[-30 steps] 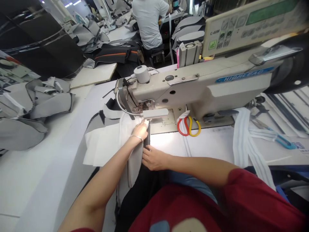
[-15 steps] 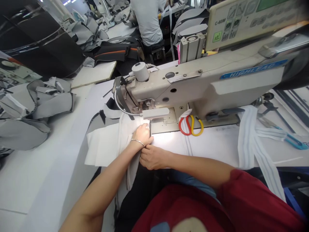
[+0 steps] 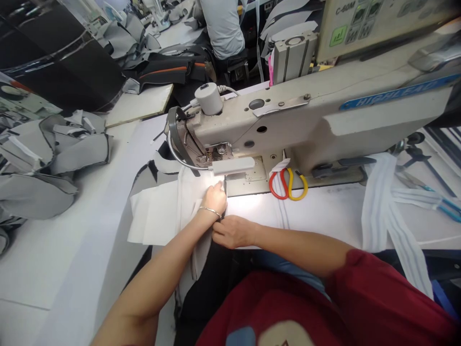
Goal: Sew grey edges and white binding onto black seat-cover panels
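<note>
A grey and white fabric piece (image 3: 189, 192) with a dark edge lies under the sewing machine's head (image 3: 212, 139) and hangs over the table's front edge. On its right edge, close to the needle area, my left hand (image 3: 216, 198) presses with bent fingers closed on the cloth. Just below, my right hand (image 3: 232, 232) is closed, pinching the same edge near my left wrist. The fingertips of both hands are partly hidden. A white lamp (image 3: 232, 166) lights the cloth in front of the needle.
Scissors with red and yellow handles (image 3: 288, 185) lie by the machine bed. To the right are striped white webbing (image 3: 374, 206) and blue-handled scissors (image 3: 448, 209). Grey fabric parts (image 3: 79, 149) are piled at left. Another person (image 3: 223, 29) sits behind the machine.
The view has shifted slightly, so the machine appears larger and further right. Both hands keep their hold on the fabric edge, close to the needle.
</note>
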The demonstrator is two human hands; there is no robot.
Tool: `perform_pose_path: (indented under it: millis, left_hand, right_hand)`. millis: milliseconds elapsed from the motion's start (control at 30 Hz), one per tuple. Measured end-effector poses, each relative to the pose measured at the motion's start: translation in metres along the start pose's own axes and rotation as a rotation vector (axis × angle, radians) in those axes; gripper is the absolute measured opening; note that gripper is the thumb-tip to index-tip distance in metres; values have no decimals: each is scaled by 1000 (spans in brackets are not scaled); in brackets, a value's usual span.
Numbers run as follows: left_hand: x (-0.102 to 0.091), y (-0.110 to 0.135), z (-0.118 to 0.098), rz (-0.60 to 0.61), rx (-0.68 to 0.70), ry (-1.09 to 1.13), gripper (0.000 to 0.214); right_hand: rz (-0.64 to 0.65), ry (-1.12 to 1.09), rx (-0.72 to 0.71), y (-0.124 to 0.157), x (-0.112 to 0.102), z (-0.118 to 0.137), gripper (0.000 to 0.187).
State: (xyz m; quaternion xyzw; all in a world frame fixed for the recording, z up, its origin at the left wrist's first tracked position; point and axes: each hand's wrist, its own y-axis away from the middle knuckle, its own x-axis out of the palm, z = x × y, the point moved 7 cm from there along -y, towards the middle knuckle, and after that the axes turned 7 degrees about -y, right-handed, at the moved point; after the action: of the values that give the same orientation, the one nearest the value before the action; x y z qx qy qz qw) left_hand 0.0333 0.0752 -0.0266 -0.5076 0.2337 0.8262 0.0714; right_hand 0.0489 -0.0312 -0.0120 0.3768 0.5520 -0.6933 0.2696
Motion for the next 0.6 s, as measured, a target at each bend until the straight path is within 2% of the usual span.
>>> perform_pose_path:
  millis: [100,167,267,400,533,600]
  left_hand:
    - [3,-1,6,52,-16,48,30]
    - [5,-2,14,95,-17,122,33]
    - [8,-4,26,121,6,243,36]
    - [10,-7,32,118,37,324,31]
    - [10,-6,30,125,-3,290,33]
    - [8,-4,24,130,-13,225,33]
  right_hand:
    - [77,21,241,2,6,-13,22]
    - [139,25,350,4,8,-17,22]
    - [201,33,416,6,7,-17,23]
    - [334,-44,497,7,14,-24,37]
    - [400,-180,460,1,25,-28,20]
    - [399,-207,439,-1,27,-29,19]
